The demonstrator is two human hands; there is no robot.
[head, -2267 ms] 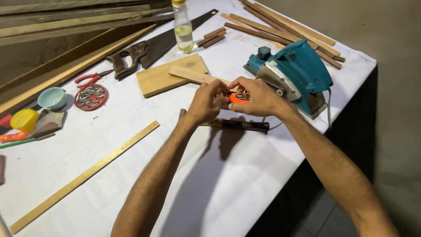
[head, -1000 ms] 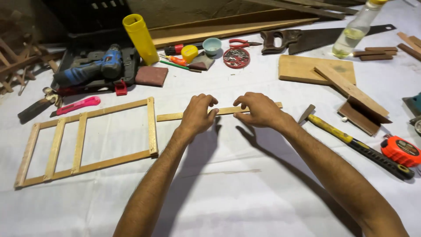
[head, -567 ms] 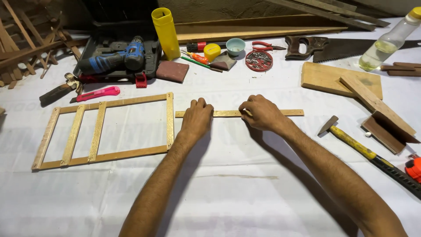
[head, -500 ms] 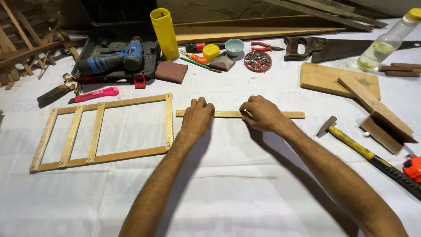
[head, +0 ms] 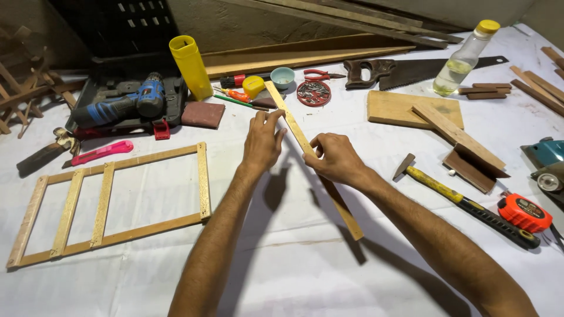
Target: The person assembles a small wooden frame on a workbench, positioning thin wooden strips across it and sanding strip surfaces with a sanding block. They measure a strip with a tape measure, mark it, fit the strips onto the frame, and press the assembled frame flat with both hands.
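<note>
On the white worktop [head: 147, 282], a ladder-like wooden frame [head: 111, 202] lies at the left. The thin wooden strip [head: 296, 132] is held above it, running from far left to near right. The left hand [head: 262, 142] pinches its far part and the right hand [head: 335, 158] grips its middle, hiding that stretch.

Packaging on this bench is thin. Far right at the back, a clear plastic bottle [head: 462, 60] stands upright with a yellow cap and pale liquid in its lower part, just beside the saw blade. Left of centre, a tall yellow tube container [head: 191, 66] stands open-topped next to the black tool case [head: 132, 94], which lies open with a blue drill in it. In the middle at the back, a round red tin [head: 313, 93] lies open with small metal pieces inside. At the right edge, the orange tape measure [head: 524, 213] carries a dark label on its face, too small to make out. No signs or screens.
</note>
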